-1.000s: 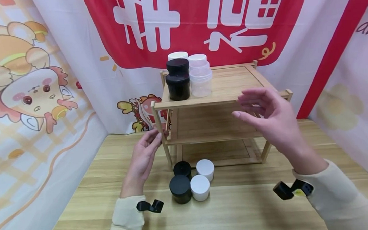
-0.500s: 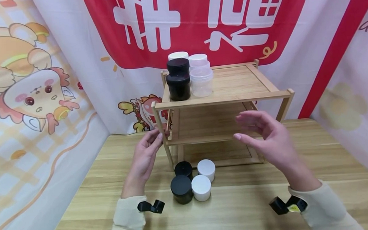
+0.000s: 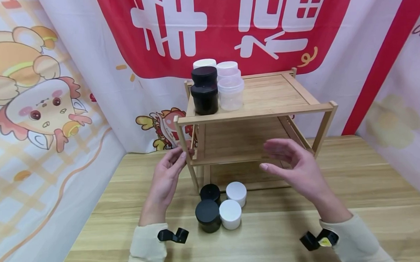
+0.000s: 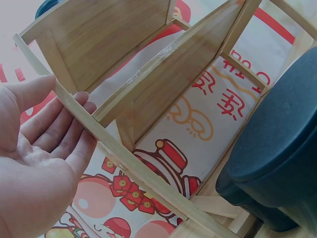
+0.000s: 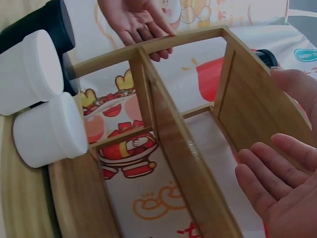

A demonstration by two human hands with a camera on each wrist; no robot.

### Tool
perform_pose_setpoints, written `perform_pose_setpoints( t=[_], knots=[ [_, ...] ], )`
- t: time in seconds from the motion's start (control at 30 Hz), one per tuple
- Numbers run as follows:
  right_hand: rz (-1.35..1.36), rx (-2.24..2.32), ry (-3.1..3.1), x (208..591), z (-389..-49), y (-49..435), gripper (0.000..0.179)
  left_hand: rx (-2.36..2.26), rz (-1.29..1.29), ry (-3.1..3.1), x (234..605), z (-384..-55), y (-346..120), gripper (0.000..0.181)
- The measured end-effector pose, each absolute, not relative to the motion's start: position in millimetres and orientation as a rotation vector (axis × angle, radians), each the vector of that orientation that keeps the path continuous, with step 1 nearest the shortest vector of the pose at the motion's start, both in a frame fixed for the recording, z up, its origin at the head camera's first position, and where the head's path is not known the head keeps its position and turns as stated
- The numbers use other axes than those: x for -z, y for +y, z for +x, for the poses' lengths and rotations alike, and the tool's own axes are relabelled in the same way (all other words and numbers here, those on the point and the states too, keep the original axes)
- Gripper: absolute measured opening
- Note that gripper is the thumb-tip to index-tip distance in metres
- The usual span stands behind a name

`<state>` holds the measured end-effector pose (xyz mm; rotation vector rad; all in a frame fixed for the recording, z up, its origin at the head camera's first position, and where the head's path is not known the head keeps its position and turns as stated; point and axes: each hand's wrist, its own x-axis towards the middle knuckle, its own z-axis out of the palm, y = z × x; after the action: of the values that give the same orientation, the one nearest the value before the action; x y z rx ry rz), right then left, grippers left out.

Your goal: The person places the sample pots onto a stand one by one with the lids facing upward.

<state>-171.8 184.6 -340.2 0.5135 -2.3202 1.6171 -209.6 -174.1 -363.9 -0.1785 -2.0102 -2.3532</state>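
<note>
A three-tier wooden shelf (image 3: 274, 92) stands on the table. My left hand (image 3: 165, 178) grips its front left post (image 4: 119, 148), thumb on one side and fingers behind, as the left wrist view shows. My right hand (image 3: 299, 170) hovers before the middle tier (image 3: 238, 139), fingers loosely bent and thumb apart, holding nothing. On the top tier's left side are black jars (image 3: 204, 98), clear jars (image 3: 231, 93) and a white-lidded jar (image 3: 205, 63) behind. In front of the shelf stand two black jars (image 3: 208, 216) and two white jars (image 3: 230, 214).
The wooden table (image 3: 269, 240) carries the shelf and the front jars. A printed cloth with a red panel (image 3: 224, 38) hangs behind, and more printed cloth (image 3: 35, 114) covers the left side. The shelf's right front post (image 3: 324, 129) rises beyond my right hand.
My right hand has come down from the top tier's front edge to the middle tier's height and slightly left. My left hand stays on the post. The jars stand unmoved.
</note>
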Motion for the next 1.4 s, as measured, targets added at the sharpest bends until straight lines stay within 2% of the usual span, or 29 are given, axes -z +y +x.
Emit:
perform_pose_setpoints(
  t=[0.43,1.03,1.4],
  knots=[
    [0.488,-1.67,-2.384,362,-175,174,0.059,2.355,-0.191,-1.998,365,-209,-174,0.041],
    [0.574,-1.74,-2.37,388,-177,161,0.049,2.364,-0.204,-1.993,365,-208,-175,0.043],
    [0.588,-1.725,-2.473,412,-186,144,0.059,2.359,-0.224,-1.985,364,-209,-174,0.042]
  ],
)
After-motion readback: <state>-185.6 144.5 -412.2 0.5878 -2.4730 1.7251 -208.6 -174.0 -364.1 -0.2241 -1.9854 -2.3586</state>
